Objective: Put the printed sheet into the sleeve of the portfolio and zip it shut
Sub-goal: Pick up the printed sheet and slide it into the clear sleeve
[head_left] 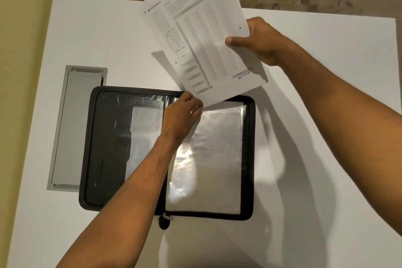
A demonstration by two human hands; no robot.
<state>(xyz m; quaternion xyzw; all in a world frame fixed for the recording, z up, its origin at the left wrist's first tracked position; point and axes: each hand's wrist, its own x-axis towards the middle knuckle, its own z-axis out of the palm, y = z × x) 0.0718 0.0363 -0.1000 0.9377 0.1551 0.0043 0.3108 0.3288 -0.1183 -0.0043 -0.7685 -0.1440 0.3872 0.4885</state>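
A black zip portfolio (104,148) lies open on the white table. Its right half carries a clear plastic sleeve (208,159). My left hand (180,115) pinches the sleeve's top edge near the spine. My right hand (258,39) holds the printed sheet (202,35) by its right edge, tilted in the air above the portfolio's top right corner. The sheet's lower corner hangs just over the sleeve's top edge, next to my left fingers. The zip puller (164,221) sticks out at the portfolio's near edge.
The white table (315,115) has a grey recessed cable hatch (71,128) left of the portfolio. A beige wall runs along the left, and patterned flooring shows beyond the table's far edge.
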